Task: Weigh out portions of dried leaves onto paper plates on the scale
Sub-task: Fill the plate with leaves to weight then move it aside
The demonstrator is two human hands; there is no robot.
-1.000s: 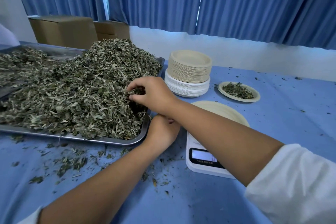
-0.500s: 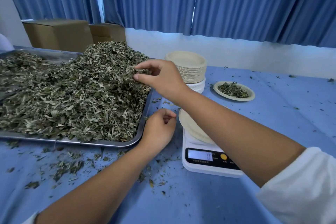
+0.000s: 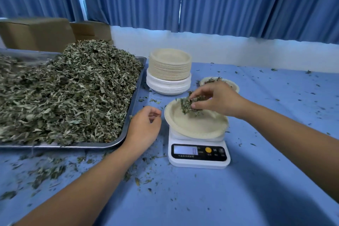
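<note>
A white digital scale (image 3: 199,154) stands on the blue table with a beige paper plate (image 3: 198,126) on top. My right hand (image 3: 218,100) pinches a clump of dried leaves (image 3: 189,105) just above the plate's far side. My left hand (image 3: 144,127) rests on the table between the scale and the metal tray (image 3: 128,115), fingers loosely curled, holding nothing. The tray carries a big heap of dried leaves (image 3: 73,90).
A stack of paper plates (image 3: 169,71) stands behind the scale. A filled plate (image 3: 233,83) lies partly hidden behind my right hand. Cardboard boxes (image 3: 38,33) sit at the back left. Leaf crumbs are scattered over the blue cloth (image 3: 183,198).
My right hand lifted a pinch of leaves off the tray heap and carried it right, over the plate on the scale. My left hand stayed beside the tray corner.
</note>
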